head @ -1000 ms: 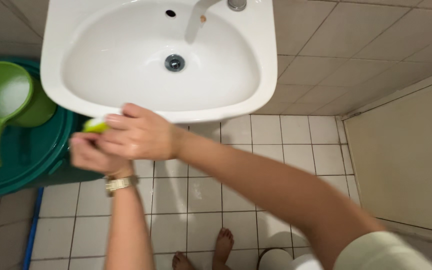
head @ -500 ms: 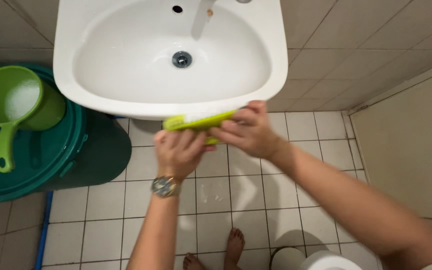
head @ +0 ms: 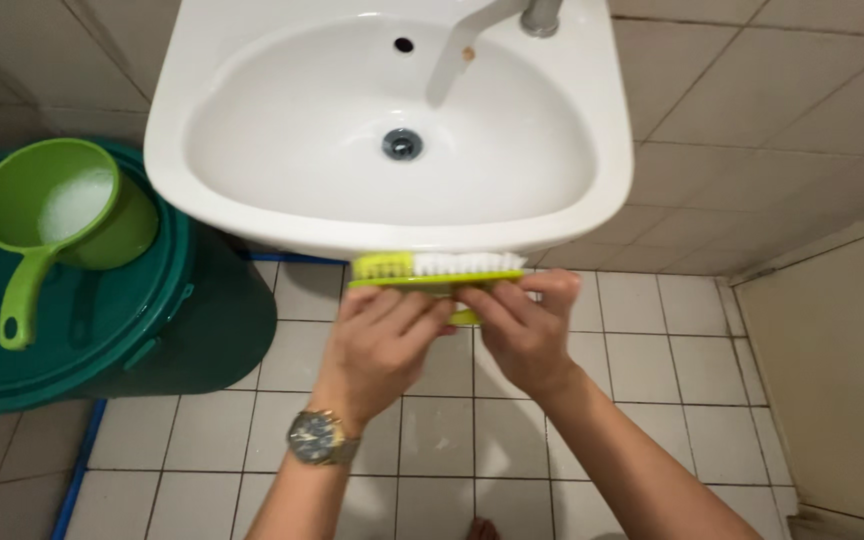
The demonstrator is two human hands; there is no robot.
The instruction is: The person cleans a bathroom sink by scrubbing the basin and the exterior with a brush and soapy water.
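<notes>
Brush (head: 439, 270): lime-green scrub brush, bristles half green, half white, pointing up. It sits pressed against the underside of the front lip of the white sink (head: 592, 70), roughly centre-front, just below the rim.

Left hand (head: 384, 340): fingers curled around the brush body from below on the left half, closed on it. Watch (head: 320, 437) on that wrist.
Right hand (head: 524, 335): fingers wrapped over the right half and handle from below, also closed on it. The 2 hands touch or overlap at the middle of the brush.

Progress, my read:
- Bristles are in contact with the outer underside of the basin, so scrubbing of the front lip looks underway, about mid-span.
- Basin interior looks clean and white, no visible foam or residue; drain (head: 402, 144) clear, tap (head: 472, 35) shows no running water.
- Cannot tell which parts of the underside have been covered: no suds or wet marks visible on the rim.
- Right side of the lip and the pedestal area are hidden or unmarked, likely left to do; no rinse evident.

Nearby: green dipper (head: 52, 220) holding foamy white liquid sits on the lid of the dark green bin (head: 152, 330), left of the sink, well apart from both hands. Tiled floor (head: 432, 430) below.
</notes>
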